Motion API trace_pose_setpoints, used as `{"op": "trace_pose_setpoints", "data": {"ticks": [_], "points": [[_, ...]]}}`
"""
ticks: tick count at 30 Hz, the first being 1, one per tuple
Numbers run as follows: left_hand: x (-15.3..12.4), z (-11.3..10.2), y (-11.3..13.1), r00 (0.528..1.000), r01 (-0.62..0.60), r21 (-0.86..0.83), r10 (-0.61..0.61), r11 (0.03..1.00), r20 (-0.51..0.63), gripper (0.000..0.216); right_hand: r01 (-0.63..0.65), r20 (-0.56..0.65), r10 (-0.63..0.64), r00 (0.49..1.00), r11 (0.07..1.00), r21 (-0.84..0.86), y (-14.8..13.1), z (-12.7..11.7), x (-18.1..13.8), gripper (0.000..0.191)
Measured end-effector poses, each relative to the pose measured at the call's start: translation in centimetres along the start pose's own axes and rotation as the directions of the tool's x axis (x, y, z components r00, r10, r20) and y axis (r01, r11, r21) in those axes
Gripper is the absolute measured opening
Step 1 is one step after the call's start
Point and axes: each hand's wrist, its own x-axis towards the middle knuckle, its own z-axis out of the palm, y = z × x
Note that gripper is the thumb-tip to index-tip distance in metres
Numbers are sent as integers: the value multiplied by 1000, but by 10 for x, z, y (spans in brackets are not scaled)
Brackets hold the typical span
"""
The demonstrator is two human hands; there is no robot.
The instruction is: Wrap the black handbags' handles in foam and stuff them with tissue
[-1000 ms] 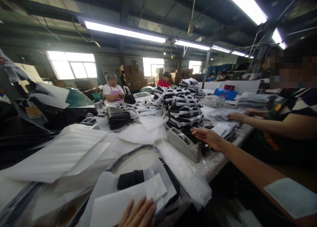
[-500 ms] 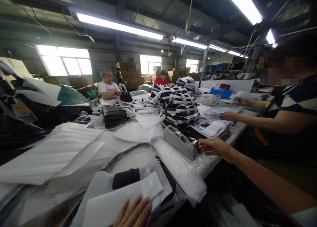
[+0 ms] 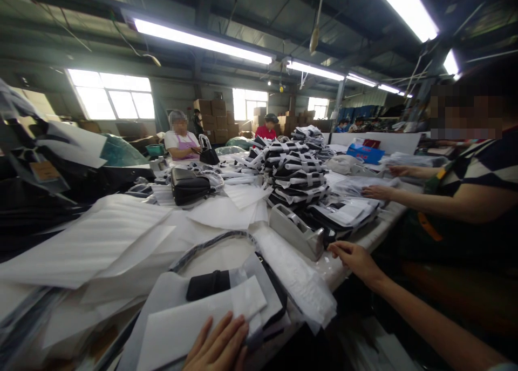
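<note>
Flat on a folded white foam sheet point(image 3: 190, 325), my left hand point(image 3: 220, 341) has its fingers stretched out. The sheet lies over a black handbag point(image 3: 275, 290), partly covered by white wrapping, with its wrapped handle point(image 3: 202, 247) arching behind. My right hand point(image 3: 356, 260) is closed in a pinch at the front end of a grey tape dispenser point(image 3: 297, 230). Clear tape at its fingertips barely shows. Between the bag and the dispenser lies a bundle of thin white plastic point(image 3: 297, 276).
Loose white foam sheets point(image 3: 101, 236) spread over the left side. A tall stack of wrapped black bags point(image 3: 297, 171) stands behind the dispenser, and a black bag point(image 3: 188, 186) lies further left. At right, a co-worker's hands point(image 3: 378, 191) rest near clear plastic. Other people work further back.
My right hand has turned and drawn its fingers into a tighter pinch by the dispenser's front. My left hand stays on the foam sheet. The view has shifted slightly.
</note>
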Motion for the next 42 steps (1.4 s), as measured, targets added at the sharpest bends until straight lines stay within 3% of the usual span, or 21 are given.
{"op": "trace_pose_setpoints", "data": {"ticks": [3, 5, 7, 9, 13, 17, 22, 25, 28, 36, 42], "points": [[9, -13, 2, 996, 82, -65, -80, 994, 38, 31, 121, 126, -114, 985, 991, -51, -23, -2, -22, 39], [17, -24, 5, 984, 172, -135, -166, 976, 60, 30, 223, 279, -196, 940, 973, -65, -48, 3, -38, 34], [23, -33, 7, 956, 287, -214, -267, 934, 117, 29, 378, 470, -305, 828, 924, -66, -78, 13, -54, 32], [28, -39, 10, 918, 391, -283, -349, 876, 188, 30, 511, 621, -387, 682, 859, -27, -109, 26, -65, 28], [31, -43, 14, 862, 504, -365, -429, 783, 269, 32, 637, 780, -452, 433, 766, 90, -154, 61, -70, 24], [31, -42, 18, 842, 539, -413, -473, 734, 258, 33, 725, 855, -455, 248, 673, 147, -170, 97, -54, 17], [35, -44, 17, 788, 603, -512, -555, 611, 266, 32, 839, 920, -382, 87, 525, 139, -177, 130, -36, 10], [38, -46, 14, 770, 623, -549, -559, 557, 306, 36, 900, 951, -307, 33, 423, 106, -181, 144, -31, 7], [39, -46, 12, 751, 647, -560, -561, 518, 348, 37, 942, 973, -230, 18, 329, 60, -186, 158, -29, 8], [36, -39, 15, 744, 650, -583, -564, 488, 357, 41, 997, 999, 24, 45, 58, -47, -210, 190, -41, 20], [36, -38, 16, 761, 620, -599, -574, 507, 301, 43, 999, 996, 80, 29, 26, -31, -221, 207, -44, 19]]}}
